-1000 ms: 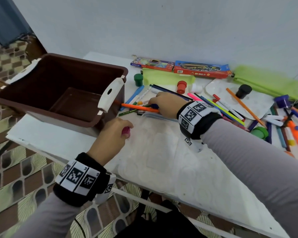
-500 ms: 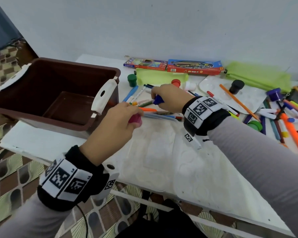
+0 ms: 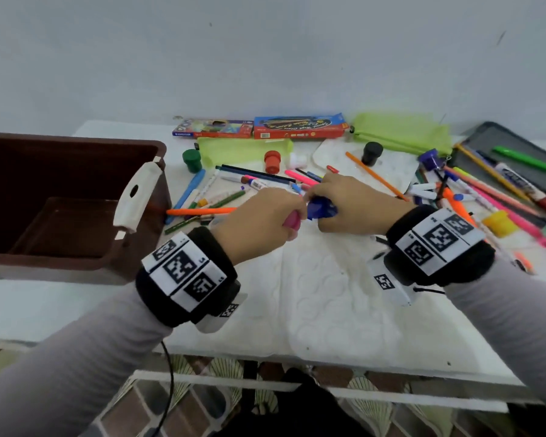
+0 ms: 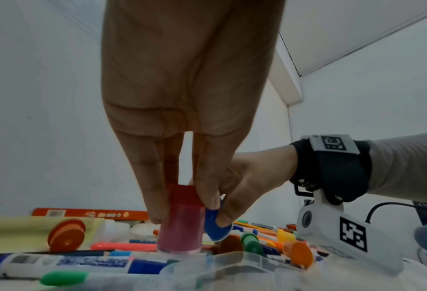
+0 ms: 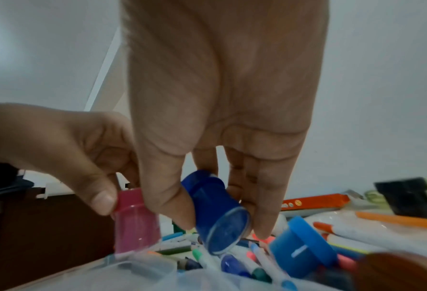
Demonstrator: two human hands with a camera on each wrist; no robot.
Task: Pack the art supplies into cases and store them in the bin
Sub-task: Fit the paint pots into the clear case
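The brown bin is cut off at the head view's left edge.

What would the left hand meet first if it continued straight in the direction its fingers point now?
Probably the clear plastic case. In the left wrist view the left hand points down, holding the pink paint pot upright just above the case's rim, with markers close beside it. Depth is unclear, so the pot may already touch it.

1. We see a white table carrying the items.
2. We see a plain pale wall behind the table.
3. We see a patterned tiled floor below the table edge.
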